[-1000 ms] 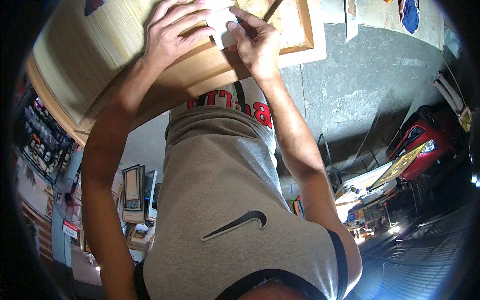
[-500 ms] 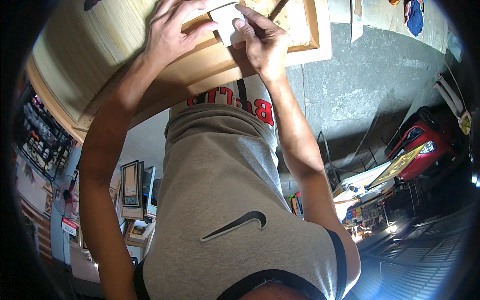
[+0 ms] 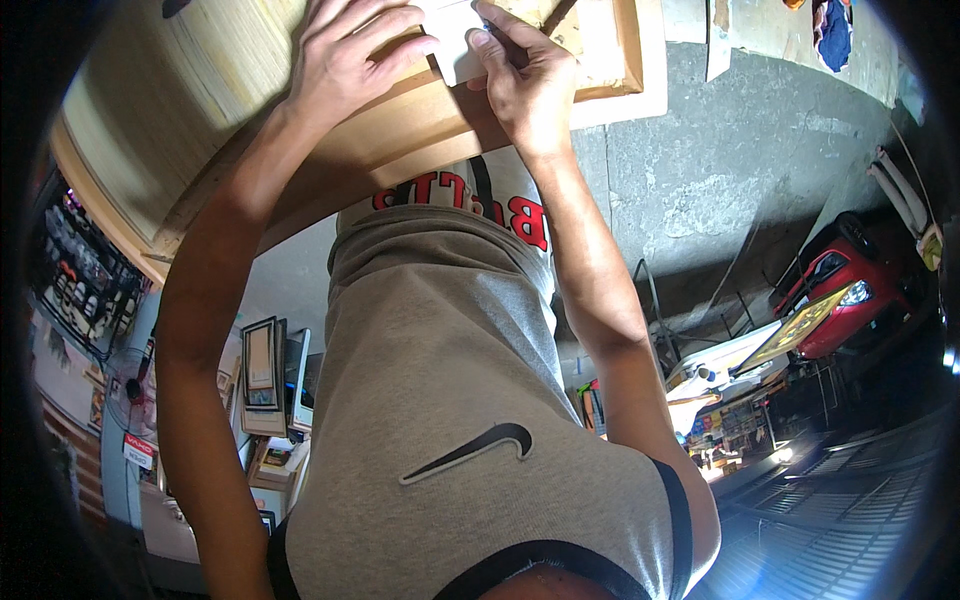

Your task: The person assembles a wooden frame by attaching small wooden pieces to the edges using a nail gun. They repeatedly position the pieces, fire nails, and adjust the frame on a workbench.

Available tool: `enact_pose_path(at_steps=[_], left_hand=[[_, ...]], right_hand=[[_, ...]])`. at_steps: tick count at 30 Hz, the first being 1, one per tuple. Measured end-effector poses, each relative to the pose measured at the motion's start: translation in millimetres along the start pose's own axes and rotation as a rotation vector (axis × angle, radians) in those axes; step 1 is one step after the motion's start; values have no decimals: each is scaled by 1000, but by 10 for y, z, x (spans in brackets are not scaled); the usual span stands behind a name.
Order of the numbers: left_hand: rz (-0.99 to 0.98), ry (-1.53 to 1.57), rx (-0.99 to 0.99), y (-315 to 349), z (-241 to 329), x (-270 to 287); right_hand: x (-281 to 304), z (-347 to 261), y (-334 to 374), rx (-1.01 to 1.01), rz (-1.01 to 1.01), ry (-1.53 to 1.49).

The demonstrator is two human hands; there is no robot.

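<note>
My right hand (image 3: 535, 85) grips a small white flat piece (image 3: 455, 48), the thumb pressed on its face and the index finger along its far edge. The piece looks like card or a sheet; its exact kind does not show. Beside its left edge is my left hand (image 3: 352, 48), fingers stretched out and apart, the thumb tip close to or touching the piece. Both hands are above the wooden frame (image 3: 440, 118), whose raised edges border a recessed light wood surface. The far end of the white piece runs out of the picture.
A light wood-grained panel (image 3: 200, 90) lies to the left of my hands. Grey concrete floor (image 3: 690, 150) stretches to the right, with a red car (image 3: 845, 290) farther off. Picture frames (image 3: 262, 365) and a fan (image 3: 128, 390) stand at the lower left.
The white piece and both hands have shifted slightly away toward the top edge. The left fingers have moved a little closer over the piece's left edge.
</note>
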State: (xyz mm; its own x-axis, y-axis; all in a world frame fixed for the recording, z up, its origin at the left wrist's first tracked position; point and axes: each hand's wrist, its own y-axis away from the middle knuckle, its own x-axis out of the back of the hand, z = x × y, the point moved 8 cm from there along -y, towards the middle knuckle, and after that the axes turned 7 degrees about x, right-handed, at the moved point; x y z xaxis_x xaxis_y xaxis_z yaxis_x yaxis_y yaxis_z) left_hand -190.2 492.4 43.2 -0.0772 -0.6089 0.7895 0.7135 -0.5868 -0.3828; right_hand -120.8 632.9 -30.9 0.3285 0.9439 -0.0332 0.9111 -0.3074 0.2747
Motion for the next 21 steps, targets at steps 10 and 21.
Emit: enact_pose_path(at_steps=[10,21], left_hand=[[-27,-36,-50,4,57,-22],[16,-66,-7,67,23,-74]], right_hand=[[7,-218,-4,142,-29,273],[-42,-422,-54,210,-69,551]])
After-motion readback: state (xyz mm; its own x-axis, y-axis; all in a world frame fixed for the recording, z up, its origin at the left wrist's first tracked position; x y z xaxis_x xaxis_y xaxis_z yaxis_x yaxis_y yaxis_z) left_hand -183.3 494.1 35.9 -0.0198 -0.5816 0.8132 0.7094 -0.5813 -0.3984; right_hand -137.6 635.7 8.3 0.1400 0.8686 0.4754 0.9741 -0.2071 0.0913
